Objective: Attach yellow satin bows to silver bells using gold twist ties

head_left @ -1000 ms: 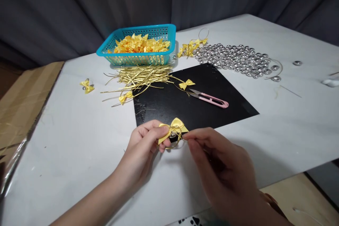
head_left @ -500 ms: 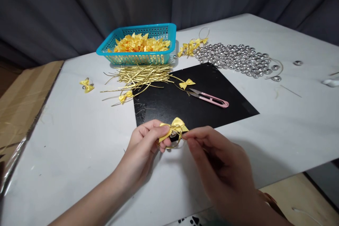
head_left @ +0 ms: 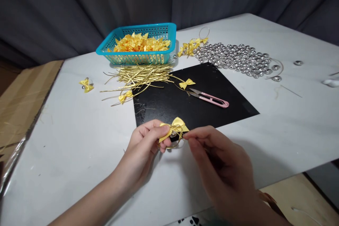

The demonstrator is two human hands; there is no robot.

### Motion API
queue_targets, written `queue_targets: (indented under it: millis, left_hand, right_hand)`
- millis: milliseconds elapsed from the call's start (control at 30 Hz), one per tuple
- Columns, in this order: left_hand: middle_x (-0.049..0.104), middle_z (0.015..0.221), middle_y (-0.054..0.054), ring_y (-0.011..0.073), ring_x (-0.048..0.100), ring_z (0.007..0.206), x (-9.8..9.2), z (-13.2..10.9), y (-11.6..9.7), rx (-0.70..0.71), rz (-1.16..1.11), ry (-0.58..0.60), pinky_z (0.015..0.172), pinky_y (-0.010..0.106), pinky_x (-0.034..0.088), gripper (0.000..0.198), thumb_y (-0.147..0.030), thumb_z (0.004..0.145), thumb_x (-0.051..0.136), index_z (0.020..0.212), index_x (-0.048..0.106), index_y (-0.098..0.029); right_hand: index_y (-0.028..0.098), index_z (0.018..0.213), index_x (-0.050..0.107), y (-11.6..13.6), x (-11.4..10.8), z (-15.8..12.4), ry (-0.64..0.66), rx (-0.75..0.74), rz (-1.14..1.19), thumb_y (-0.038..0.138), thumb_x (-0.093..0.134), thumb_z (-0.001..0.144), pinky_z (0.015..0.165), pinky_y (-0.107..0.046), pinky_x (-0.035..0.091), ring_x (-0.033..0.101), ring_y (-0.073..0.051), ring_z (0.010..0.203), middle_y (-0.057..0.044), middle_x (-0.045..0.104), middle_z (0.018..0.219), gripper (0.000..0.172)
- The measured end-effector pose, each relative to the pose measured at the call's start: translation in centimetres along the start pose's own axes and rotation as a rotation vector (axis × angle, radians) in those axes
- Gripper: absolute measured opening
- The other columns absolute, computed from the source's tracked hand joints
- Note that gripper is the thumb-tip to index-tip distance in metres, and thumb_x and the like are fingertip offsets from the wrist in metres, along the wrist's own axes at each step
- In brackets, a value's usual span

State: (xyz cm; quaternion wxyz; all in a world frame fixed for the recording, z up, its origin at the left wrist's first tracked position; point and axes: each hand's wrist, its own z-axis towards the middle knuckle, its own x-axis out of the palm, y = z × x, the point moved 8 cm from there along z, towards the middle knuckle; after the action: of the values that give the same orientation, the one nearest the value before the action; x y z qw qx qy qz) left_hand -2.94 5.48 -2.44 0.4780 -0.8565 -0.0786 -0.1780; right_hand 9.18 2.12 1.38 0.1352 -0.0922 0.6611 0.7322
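Note:
A yellow ribbon bow is pinched between the thumb and fingers of my left hand, just in front of the black mat. Gold cord loops around the bow's front, and a small silver bead shows at its middle. My right hand is closed in a pinch at the right side of the loop, with its fingertips on the cord. The exact end of the cord there is hidden by the fingers. Beyond the hands, pink thread snips lie on the black mat.
A blue basket of yellow bows stands at the back. Gold cords are heaped before it, with two corded bows close by. Silver beads spread at the back right, beside several finished bows. Another bow lies at left.
My right fingertips have shifted very slightly to the right with the cord. The left hand keeps its hold on the bow, almost still.

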Motion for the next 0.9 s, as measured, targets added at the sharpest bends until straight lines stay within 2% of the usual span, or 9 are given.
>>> queue_targets:
  millis: [167,400,567,900]
  left_hand:
    - [0.054,0.043,-0.004,0.0042,0.044,0.046,0.1,0.1,0.0,-0.010,-0.016,0.002,0.048,0.012,0.036,0.027,-0.020,0.068,0.066,0.044,0.056,-0.015]
    - [0.055,0.043,-0.003,0.0042,0.045,0.045,-0.1,0.0,0.3,-0.014,0.011,-0.030,0.047,0.012,0.035,0.025,-0.020,0.066,0.067,0.044,0.057,-0.015]
    - [0.055,0.041,-0.003,0.0037,0.044,0.042,-0.2,0.1,0.3,-0.009,0.024,-0.050,0.045,0.012,0.034,0.024,-0.020,0.064,0.068,0.044,0.057,-0.015]
    - [0.054,0.042,-0.004,0.0033,0.044,0.044,-0.3,-0.1,0.1,0.002,0.040,-0.057,0.046,0.011,0.035,0.025,-0.020,0.065,0.066,0.043,0.055,-0.014]
  right_hand:
    - [0.017,0.080,0.053,0.1,-0.2,0.1,-0.027,-0.032,0.000,0.017,0.043,0.087,0.035,-0.016,0.023,0.033,-0.005,0.039,0.004,0.047,0.052,0.012]
    - [0.018,0.082,0.052,0.0,0.1,0.1,-0.009,-0.036,0.052,0.016,0.044,0.087,0.037,-0.016,0.028,0.039,-0.006,0.042,0.003,0.050,0.057,0.009]
    - [0.018,0.083,0.052,-0.1,0.2,0.0,0.008,-0.049,0.032,0.013,0.044,0.086,0.037,-0.016,0.027,0.038,-0.005,0.042,0.004,0.051,0.058,0.010]
    - [0.017,0.081,0.052,1.2,-0.2,0.3,0.002,-0.202,-0.117,0.007,0.045,0.083,0.036,-0.015,0.025,0.033,-0.004,0.041,0.006,0.042,0.053,0.013]
